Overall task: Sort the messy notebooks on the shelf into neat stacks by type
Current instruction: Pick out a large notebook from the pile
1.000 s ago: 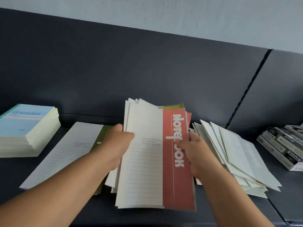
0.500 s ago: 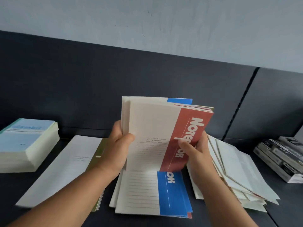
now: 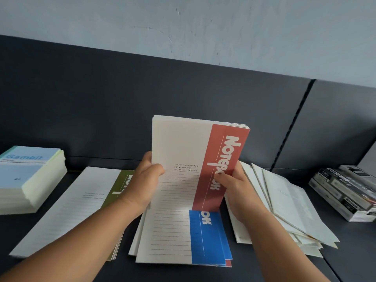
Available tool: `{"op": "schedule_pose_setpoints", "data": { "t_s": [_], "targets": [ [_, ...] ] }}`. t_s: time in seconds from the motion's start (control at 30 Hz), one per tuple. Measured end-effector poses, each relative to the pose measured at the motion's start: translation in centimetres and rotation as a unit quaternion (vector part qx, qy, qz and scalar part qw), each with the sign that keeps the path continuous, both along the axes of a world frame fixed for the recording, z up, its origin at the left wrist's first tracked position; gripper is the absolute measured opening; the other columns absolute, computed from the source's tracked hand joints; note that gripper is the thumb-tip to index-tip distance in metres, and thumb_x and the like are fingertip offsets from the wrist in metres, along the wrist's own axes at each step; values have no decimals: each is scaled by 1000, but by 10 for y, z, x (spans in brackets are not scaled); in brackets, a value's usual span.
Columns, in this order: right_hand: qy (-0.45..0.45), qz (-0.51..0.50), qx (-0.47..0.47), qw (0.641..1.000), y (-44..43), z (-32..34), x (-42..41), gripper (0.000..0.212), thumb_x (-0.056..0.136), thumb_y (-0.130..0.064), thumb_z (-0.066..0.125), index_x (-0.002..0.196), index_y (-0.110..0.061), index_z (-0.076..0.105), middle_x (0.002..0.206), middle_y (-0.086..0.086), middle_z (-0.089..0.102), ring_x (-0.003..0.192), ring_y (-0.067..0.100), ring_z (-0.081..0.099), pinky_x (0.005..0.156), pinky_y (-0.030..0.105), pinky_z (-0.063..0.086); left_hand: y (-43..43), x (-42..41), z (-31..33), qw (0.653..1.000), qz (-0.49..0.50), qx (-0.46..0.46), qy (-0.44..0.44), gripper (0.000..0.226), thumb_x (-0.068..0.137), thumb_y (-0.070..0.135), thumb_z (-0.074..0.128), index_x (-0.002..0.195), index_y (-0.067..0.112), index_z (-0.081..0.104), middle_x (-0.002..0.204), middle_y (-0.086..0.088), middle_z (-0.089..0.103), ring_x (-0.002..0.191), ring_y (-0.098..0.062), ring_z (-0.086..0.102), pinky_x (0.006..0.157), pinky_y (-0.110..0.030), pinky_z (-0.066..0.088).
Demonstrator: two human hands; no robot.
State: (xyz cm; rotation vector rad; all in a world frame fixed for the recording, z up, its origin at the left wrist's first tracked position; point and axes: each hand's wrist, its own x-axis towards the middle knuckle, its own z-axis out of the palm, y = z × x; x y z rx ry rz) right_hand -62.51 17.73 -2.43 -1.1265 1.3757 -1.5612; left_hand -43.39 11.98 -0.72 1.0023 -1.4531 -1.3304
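A left hand (image 3: 146, 180) and right hand (image 3: 236, 186) are each gripping a side edge of a bundle of red-striped notebooks (image 3: 183, 147), standing it upright over a blue-striped notebook (image 3: 205, 237) on the dark shelf (image 3: 356, 251); light, floppy, probably slippery covers are favouring this two-sided pinch.

The red notebook (image 3: 226, 153) is hiding the upper half of the blue notebook (image 3: 206, 241), and the boxes (image 3: 343, 192) are running off-frame rightward.
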Motion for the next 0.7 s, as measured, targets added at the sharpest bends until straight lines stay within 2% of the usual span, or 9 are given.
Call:
{"op": "schedule_pose_setpoints", "data": {
  "t_s": [0.07,0.13,0.3,0.5,0.63,0.7],
  "targets": [
    [30,-20,-7,999,0,-1,0,28,98,-4,48,120,-19,54,112,-2,70,105,16,67,91,38,54,-1,3,-1,1000,2,-9,-20,25,96,3,43,116,15,51,103,5,65,91,-5,61,66,-19,45],
    [46,-55,-19,997,-2,-3,1,21,98,-6,51,114,-18,58,108,-3,72,102,15,68,92,40,54,0,4,-4,999,17,-32,-38,21,96,7,47,114,18,52,105,7,65,93,-2,61,66,-14,45],
    [51,-86,-47,994,-3,0,3,22,94,1,55,108,-14,62,103,0,73,99,18,69,87,37,55,-4,12,-4,993,49,-90,-57,21,95,12,52,111,25,56,104,9,67,96,-5,63,75,-20,49],
    [63,-80,-13,995,-4,-6,12,24,94,0,55,108,-17,63,103,-1,73,98,16,69,90,41,55,-10,24,-13,988,26,-79,-129,21,96,16,50,111,28,56,103,13,66,100,-8,62,85,-28,51],
    [66,-73,-10,995,-8,4,21,19,91,0,60,103,-15,65,95,-2,75,89,17,72,83,38,57,-15,38,-3,977,66,-115,-170,22,97,19,48,115,30,53,101,18,62,94,-1,58,74,-20,47],
    [74,-55,9,996,-15,9,34,15,90,-4,63,98,-17,67,91,-2,76,85,18,73,80,40,58,-20,53,3,972,94,-119,-182,23,97,22,49,119,26,53,102,14,62,93,-2,58,71,-23,47]
  ]
}}
